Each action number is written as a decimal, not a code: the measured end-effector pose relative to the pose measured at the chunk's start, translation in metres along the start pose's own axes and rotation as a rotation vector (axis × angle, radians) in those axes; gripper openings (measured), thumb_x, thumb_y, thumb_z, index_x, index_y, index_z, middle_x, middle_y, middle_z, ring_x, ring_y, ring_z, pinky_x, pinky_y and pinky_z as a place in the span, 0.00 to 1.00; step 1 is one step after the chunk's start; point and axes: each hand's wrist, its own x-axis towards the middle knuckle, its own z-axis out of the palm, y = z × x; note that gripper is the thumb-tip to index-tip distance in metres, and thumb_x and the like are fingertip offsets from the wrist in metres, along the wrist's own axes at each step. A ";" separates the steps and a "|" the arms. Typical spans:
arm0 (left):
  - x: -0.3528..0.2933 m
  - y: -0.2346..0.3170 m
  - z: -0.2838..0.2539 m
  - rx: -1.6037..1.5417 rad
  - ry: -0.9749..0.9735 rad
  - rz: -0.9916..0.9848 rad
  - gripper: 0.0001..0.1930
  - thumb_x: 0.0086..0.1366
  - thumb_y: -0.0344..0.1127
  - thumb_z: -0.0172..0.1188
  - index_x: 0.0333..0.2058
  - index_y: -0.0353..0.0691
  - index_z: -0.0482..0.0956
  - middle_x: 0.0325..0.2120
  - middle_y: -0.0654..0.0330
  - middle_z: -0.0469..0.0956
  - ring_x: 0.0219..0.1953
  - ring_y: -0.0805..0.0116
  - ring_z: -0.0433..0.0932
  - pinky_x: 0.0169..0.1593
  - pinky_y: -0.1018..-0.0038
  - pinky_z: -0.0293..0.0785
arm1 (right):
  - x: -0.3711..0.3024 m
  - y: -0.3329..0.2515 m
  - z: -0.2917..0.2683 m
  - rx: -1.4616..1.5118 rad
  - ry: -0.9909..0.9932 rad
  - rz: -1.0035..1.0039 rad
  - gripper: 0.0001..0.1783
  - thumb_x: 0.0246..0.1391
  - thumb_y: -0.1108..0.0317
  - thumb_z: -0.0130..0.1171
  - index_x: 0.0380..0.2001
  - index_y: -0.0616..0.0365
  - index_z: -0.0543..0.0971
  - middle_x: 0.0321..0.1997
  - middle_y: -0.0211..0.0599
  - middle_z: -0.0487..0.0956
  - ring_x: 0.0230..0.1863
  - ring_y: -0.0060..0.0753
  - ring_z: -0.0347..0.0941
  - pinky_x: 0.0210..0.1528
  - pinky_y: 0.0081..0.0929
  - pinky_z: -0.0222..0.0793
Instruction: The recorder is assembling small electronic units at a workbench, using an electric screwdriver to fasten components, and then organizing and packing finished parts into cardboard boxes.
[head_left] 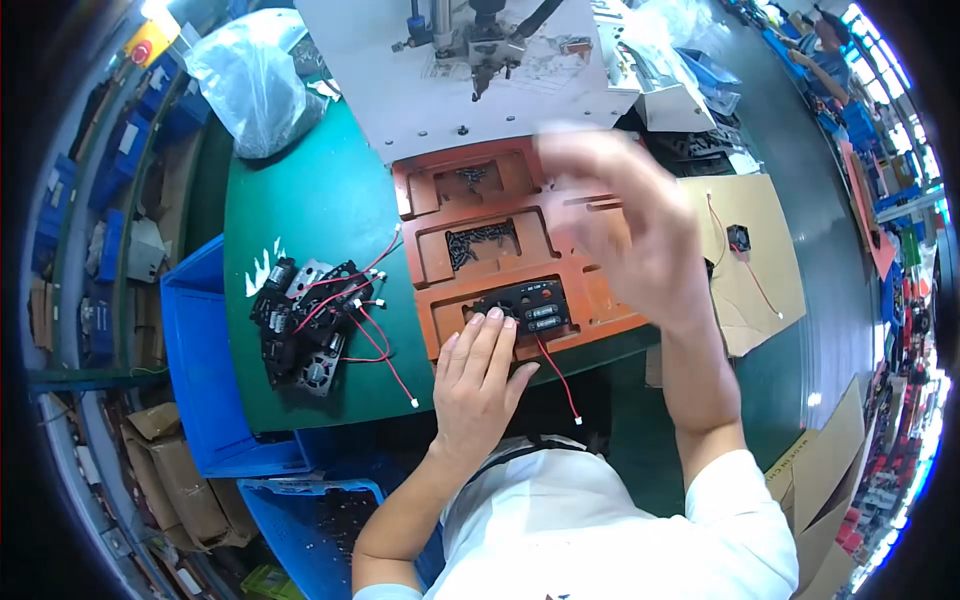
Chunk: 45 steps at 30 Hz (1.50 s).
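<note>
My left hand [478, 368] lies with its fingers stretched out over a black metal panel [547, 303], pressing on its left part. The panel rests in the nearest recess of an orange fixture [590, 312]. From the panel's near edge a red cable [560, 373] with a white connector hangs down. My right hand [635, 235] is raised above the right side of the fixture and smeared by motion. Whether it holds anything cannot be made out. Small dark screws [490, 243] fill the fixture's middle recess, with more screws [470, 178] in the far one.
A machine with a pointed tool head [483, 72] stands behind the fixture. Left on the green table [350, 215] are piled black fan assemblies [305, 320] with red cables and a plastic bag [255, 85]. Rightward, a small fan [738, 238] sits on cardboard [765, 290]. Blue bins [215, 370] flank the table.
</note>
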 end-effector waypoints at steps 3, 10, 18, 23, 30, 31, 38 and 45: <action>-0.005 -0.004 0.003 0.040 0.015 -0.004 0.28 0.56 0.39 0.71 0.55 0.36 0.76 0.56 0.51 0.74 0.59 0.51 0.72 0.61 0.56 0.65 | 0.068 -0.013 0.030 -0.195 0.298 -0.083 0.23 0.58 0.68 0.64 0.54 0.65 0.74 0.54 0.44 0.78 0.46 0.30 0.77 0.49 0.30 0.73; 0.002 0.002 0.005 0.028 0.064 0.010 0.27 0.56 0.38 0.70 0.54 0.35 0.76 0.55 0.51 0.75 0.58 0.52 0.72 0.61 0.58 0.66 | 0.165 -0.045 0.034 0.102 0.444 0.011 0.44 0.58 0.60 0.64 0.65 0.73 0.52 0.47 0.60 0.75 0.47 0.47 0.76 0.49 0.38 0.71; -0.007 -0.005 0.002 0.029 0.075 0.012 0.27 0.58 0.39 0.69 0.54 0.35 0.76 0.56 0.53 0.75 0.60 0.56 0.72 0.61 0.59 0.66 | 0.053 -0.007 0.056 -0.323 0.527 -0.275 0.14 0.56 0.67 0.65 0.42 0.66 0.80 0.35 0.38 0.83 0.33 0.24 0.78 0.34 0.22 0.71; -0.003 -0.002 0.004 0.014 0.092 0.020 0.26 0.55 0.37 0.70 0.53 0.35 0.77 0.54 0.52 0.76 0.58 0.54 0.73 0.61 0.58 0.66 | 0.042 0.078 0.065 -0.420 0.301 0.396 0.18 0.53 0.59 0.69 0.39 0.63 0.83 0.24 0.41 0.83 0.22 0.28 0.79 0.27 0.25 0.72; -0.001 0.001 0.006 -0.010 0.131 -0.012 0.27 0.52 0.34 0.72 0.51 0.34 0.78 0.53 0.52 0.76 0.57 0.52 0.73 0.61 0.57 0.66 | 0.048 0.092 0.083 -0.485 0.023 0.489 0.17 0.54 0.57 0.62 0.31 0.64 0.83 0.28 0.47 0.83 0.30 0.46 0.82 0.38 0.36 0.76; -0.001 -0.001 0.005 -0.018 0.127 -0.017 0.27 0.52 0.34 0.72 0.51 0.34 0.78 0.53 0.52 0.76 0.57 0.52 0.73 0.61 0.57 0.66 | 0.035 0.091 0.087 -0.457 -0.144 0.532 0.17 0.54 0.59 0.62 0.30 0.65 0.83 0.27 0.48 0.83 0.31 0.46 0.82 0.39 0.37 0.76; -0.005 -0.004 0.005 -0.031 0.122 -0.009 0.26 0.55 0.37 0.70 0.52 0.35 0.77 0.54 0.53 0.76 0.58 0.53 0.72 0.62 0.57 0.65 | 0.005 0.025 0.080 -0.319 -0.144 0.324 0.15 0.53 0.67 0.65 0.40 0.67 0.81 0.29 0.48 0.83 0.32 0.40 0.82 0.38 0.31 0.76; -0.004 -0.002 0.005 -0.013 0.105 -0.015 0.26 0.57 0.38 0.69 0.53 0.36 0.77 0.55 0.53 0.75 0.59 0.54 0.72 0.63 0.58 0.64 | 0.142 -0.004 0.047 -0.634 0.751 -0.597 0.32 0.55 0.62 0.66 0.57 0.68 0.67 0.43 0.49 0.77 0.39 0.42 0.75 0.43 0.35 0.71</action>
